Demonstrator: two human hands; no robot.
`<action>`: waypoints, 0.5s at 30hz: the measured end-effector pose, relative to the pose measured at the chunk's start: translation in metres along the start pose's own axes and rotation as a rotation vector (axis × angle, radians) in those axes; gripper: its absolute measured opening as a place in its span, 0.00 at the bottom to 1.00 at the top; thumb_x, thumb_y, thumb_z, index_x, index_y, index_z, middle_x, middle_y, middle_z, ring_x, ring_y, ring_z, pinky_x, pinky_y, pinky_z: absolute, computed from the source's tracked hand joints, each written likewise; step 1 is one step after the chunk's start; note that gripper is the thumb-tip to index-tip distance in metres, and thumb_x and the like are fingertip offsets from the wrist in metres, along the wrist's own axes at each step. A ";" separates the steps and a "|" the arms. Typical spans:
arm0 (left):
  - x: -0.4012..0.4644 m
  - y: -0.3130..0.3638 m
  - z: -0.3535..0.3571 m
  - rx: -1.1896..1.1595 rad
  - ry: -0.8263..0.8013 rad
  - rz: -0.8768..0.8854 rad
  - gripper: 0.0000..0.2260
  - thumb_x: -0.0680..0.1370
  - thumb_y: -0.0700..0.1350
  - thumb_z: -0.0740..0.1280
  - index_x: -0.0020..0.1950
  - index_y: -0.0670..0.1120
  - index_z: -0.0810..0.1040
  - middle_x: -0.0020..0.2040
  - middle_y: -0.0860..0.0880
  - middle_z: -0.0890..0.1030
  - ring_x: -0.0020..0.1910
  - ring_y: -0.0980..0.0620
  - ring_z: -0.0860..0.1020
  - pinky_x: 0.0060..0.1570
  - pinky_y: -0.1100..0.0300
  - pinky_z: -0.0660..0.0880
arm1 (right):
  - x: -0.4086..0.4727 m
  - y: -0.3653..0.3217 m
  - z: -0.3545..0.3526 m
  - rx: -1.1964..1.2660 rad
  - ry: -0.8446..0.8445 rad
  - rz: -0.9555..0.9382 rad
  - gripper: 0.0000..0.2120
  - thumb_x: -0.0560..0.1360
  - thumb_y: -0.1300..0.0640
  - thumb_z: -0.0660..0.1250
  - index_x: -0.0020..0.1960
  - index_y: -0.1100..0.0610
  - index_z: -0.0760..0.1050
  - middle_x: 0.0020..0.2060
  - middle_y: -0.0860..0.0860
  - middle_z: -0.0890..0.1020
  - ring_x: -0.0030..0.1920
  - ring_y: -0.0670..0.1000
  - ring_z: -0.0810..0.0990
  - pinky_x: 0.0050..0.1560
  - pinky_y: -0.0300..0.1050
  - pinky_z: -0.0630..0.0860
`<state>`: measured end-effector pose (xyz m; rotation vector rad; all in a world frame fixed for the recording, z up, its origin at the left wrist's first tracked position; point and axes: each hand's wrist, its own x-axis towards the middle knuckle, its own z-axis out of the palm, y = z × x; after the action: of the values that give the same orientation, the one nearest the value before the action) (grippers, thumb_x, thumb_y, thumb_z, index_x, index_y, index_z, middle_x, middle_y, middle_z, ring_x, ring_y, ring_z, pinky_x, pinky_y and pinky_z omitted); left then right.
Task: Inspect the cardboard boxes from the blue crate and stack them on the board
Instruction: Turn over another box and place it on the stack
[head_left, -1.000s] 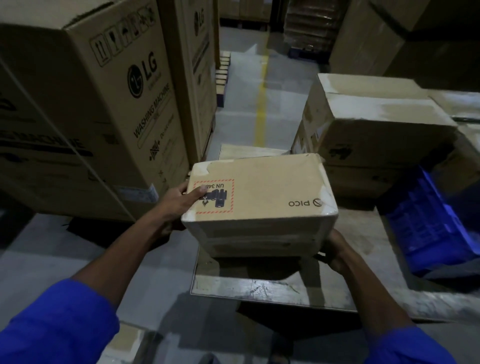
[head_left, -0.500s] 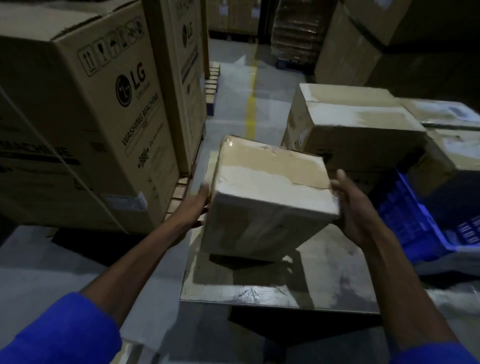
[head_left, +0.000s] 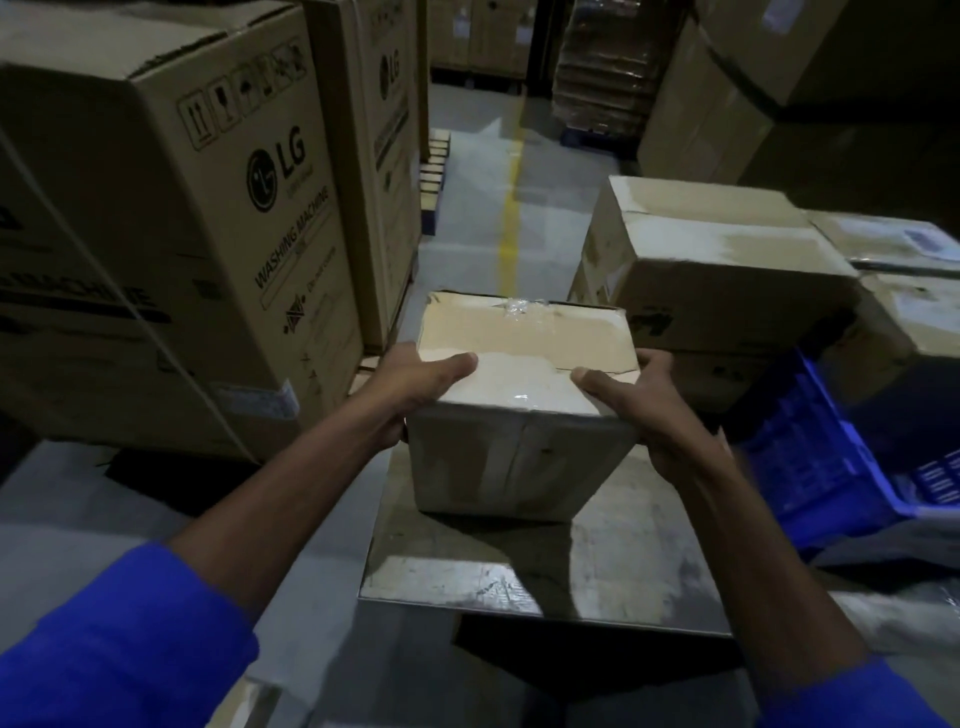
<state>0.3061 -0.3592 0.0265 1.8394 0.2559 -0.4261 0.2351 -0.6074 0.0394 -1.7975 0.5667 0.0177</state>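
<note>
The cardboard box (head_left: 524, 400) is sitting in the middle of the view, over the grey board (head_left: 613, 566), and its lower edge is meeting the board's surface or hanging just above it; which of the two cannot be told. Clear tape is shining on its top face. The left hand (head_left: 415, 389) is gripping the box's near left corner, with the thumb lying on the top face and the other fingers curling around the left side. The right hand (head_left: 644, 410) is gripping the near right corner in the same way, thumb on top. Both arms are wearing blue sleeves (head_left: 104, 660). Behind the box, on the right, other cardboard boxes (head_left: 717, 270) are standing in a stack. The blue crate (head_left: 831, 457) is sitting just beside the board on the right. A large LG washing machine carton (head_left: 171, 234) is standing on the left.
</note>
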 end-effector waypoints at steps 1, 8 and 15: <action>0.002 0.000 0.001 0.007 0.014 0.020 0.28 0.74 0.55 0.77 0.71 0.46 0.76 0.61 0.45 0.82 0.56 0.44 0.81 0.43 0.51 0.79 | 0.000 0.000 0.001 0.007 0.018 -0.012 0.34 0.74 0.51 0.79 0.66 0.50 0.57 0.52 0.44 0.72 0.52 0.45 0.76 0.47 0.42 0.76; 0.002 -0.008 -0.001 0.076 0.052 0.115 0.32 0.74 0.59 0.75 0.73 0.44 0.74 0.66 0.46 0.79 0.60 0.46 0.78 0.45 0.57 0.76 | -0.001 0.004 0.005 0.014 0.027 -0.039 0.40 0.73 0.50 0.79 0.73 0.52 0.56 0.57 0.47 0.71 0.57 0.49 0.75 0.56 0.45 0.77; 0.005 -0.005 0.001 0.078 0.041 0.104 0.31 0.75 0.57 0.75 0.74 0.45 0.72 0.66 0.46 0.78 0.62 0.44 0.77 0.54 0.50 0.78 | 0.001 0.005 0.004 0.068 0.025 -0.002 0.43 0.73 0.47 0.79 0.76 0.51 0.55 0.59 0.48 0.72 0.61 0.54 0.76 0.61 0.54 0.79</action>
<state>0.3088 -0.3590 0.0194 1.9296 0.1726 -0.3300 0.2352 -0.6048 0.0333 -1.7344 0.5772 -0.0256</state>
